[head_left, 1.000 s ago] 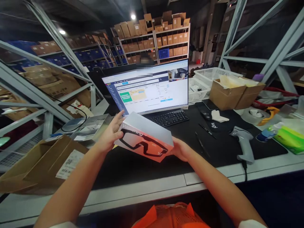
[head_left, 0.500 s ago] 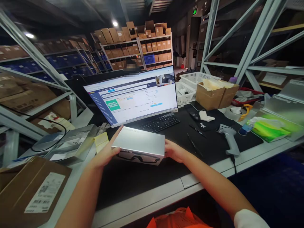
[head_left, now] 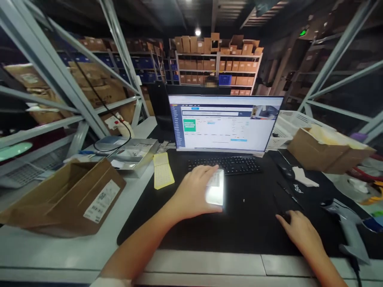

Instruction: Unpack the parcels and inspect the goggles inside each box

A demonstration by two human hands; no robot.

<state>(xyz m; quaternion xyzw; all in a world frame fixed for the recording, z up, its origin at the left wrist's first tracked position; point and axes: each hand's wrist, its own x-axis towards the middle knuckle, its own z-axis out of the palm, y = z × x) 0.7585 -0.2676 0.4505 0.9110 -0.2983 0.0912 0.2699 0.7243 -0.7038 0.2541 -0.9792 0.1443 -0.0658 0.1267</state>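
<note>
My left hand (head_left: 191, 193) is closed around a silver-grey box (head_left: 215, 187), which it holds above the black desk mat (head_left: 236, 231). One narrow end of the box faces me, glaring brightly, with a label on its upper part; the rest is hidden behind the hand. Low over the mat at the right, my right hand (head_left: 302, 229) pinches the near end of a thin black pen (head_left: 278, 204). A second dark pen (head_left: 290, 195) lies just beyond it.
A monitor (head_left: 221, 127) stands behind the keyboard (head_left: 236, 164). To the right are a mouse (head_left: 285, 171), a barcode scanner (head_left: 344, 223) and a carton (head_left: 314, 153). An opened cardboard box (head_left: 72, 203) and a yellow notepad (head_left: 163, 170) lie on the left.
My view has swung left. The box, held in both hands before, is now turned end-on in my left hand alone. My right hand has left it and moved to the pen.
</note>
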